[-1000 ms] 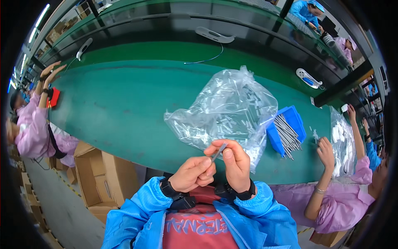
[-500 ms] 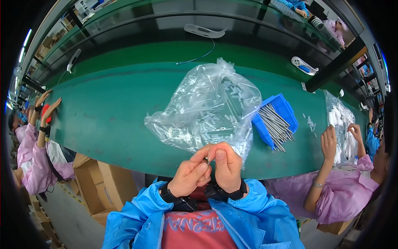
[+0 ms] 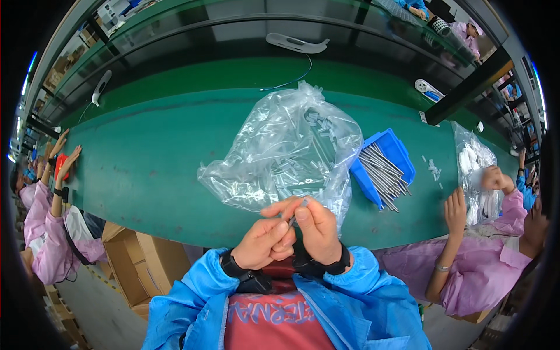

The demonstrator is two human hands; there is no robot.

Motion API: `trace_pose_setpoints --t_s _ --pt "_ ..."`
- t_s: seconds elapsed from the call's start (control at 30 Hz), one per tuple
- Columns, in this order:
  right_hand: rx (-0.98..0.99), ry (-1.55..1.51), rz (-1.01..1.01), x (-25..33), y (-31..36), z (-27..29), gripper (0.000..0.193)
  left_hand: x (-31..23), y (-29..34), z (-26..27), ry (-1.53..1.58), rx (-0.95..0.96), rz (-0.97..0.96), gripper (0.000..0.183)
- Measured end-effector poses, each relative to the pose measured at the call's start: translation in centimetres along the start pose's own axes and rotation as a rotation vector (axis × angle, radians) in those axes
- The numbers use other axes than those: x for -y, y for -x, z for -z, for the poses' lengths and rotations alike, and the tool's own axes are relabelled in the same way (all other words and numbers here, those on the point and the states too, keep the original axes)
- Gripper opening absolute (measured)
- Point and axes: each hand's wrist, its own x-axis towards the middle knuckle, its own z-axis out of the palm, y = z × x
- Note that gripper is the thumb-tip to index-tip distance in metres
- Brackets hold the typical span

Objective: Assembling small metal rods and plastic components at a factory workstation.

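Just in front of my chest, my left hand is closed on a thin metal rod, most of it hidden by the fingers. My right hand pinches the rod's upper end, where a small greyish sleeve shows between finger and thumb. Whether the sleeve sits over the rod cannot be made out. Beyond my hands lies a large clear plastic bag with many short translucent tubes inside. To its right, a blue bin holds a bundle of thin steel rods.
Several loose tubes lie on the green table right of the bin. A co-worker handles a bag of white parts at the right. More people sit at the left, near a cardboard box. A black post stands far right.
My right hand has opened its grip a little and turned, so the rod and its greyish tip now show. The co-worker's hands at the right have shifted lower and over the white parts.
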Motion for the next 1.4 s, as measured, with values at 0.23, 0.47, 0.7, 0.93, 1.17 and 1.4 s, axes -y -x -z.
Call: trace_pose_setpoints --t_s 0.23,0.47,0.7,0.93,1.17,1.4 --pt "0.063 -0.130 0.153 -0.2 -1.3 0.1 0.028 -1.1 0.0 0.6 0.328 0.263 0.210 0.038" --pt "-0.036 -0.085 0.180 -1.5 -1.3 -1.4 0.028 -0.1 -0.1 0.8 0.423 0.248 0.138 0.036" --pt "-0.026 -0.075 0.101 -1.6 -1.1 -2.4 0.026 -0.1 -0.1 1.3 0.533 0.288 0.136 0.037" --pt "-0.052 -0.127 -0.065 -0.5 -2.3 -2.8 0.031 -1.0 0.2 2.7 0.493 0.249 0.228 0.037" --pt "-0.081 -0.332 -0.020 -2.3 -0.7 -4.0 0.033 -0.1 1.1 2.2 0.448 0.203 0.122 0.027" --pt "-0.007 -0.217 -0.045 -2.8 -0.4 -4.0 0.029 -0.9 0.9 1.6 0.392 0.050 0.071 0.021"
